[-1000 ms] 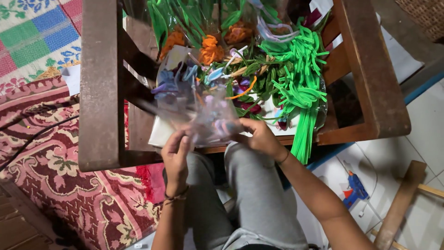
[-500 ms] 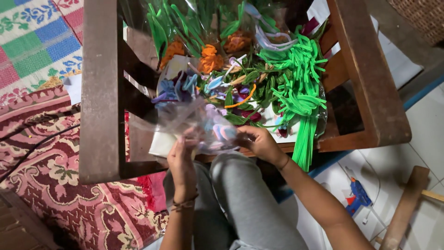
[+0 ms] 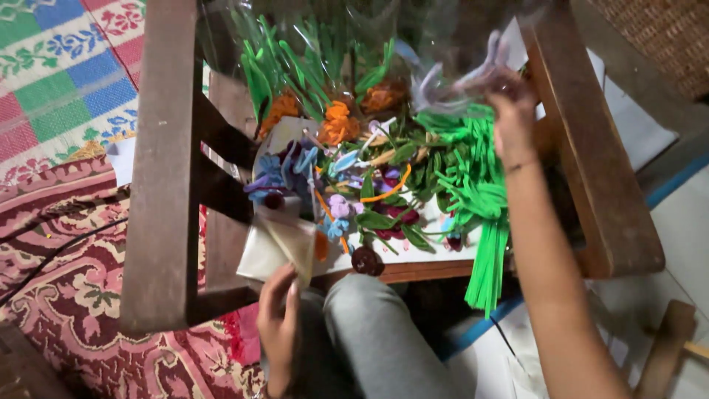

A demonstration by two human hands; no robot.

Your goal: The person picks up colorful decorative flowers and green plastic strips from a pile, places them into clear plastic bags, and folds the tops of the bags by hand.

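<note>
My right hand (image 3: 511, 111) is raised over the far right of the wooden chair's seat, pinching a clear plastic bag (image 3: 450, 70) with pale purple pipe-cleaner pieces inside. My left hand (image 3: 277, 318) stays at the seat's front edge, fingers on a folded pale paper (image 3: 277, 247). The seat holds a heap of craft pieces: a bundle of green pipe cleaners (image 3: 476, 192), orange flowers (image 3: 336, 122), blue and purple flowers (image 3: 284, 170) and dark maroon ones (image 3: 391, 218). More green stems in clear wrap (image 3: 295, 59) lie at the back.
The chair's broad left armrest (image 3: 162, 162) and right armrest (image 3: 591, 148) flank the seat. My grey-trousered knees (image 3: 369, 332) are under its front. A red patterned rug (image 3: 59, 281) and checked mat (image 3: 66, 66) lie left; white floor tiles (image 3: 679, 229) and a wooden stick (image 3: 665, 347) lie right.
My right hand has lifted the clear bag from the seat's front up to the far right. My left hand has let go of the bag and now rests at the folded paper.
</note>
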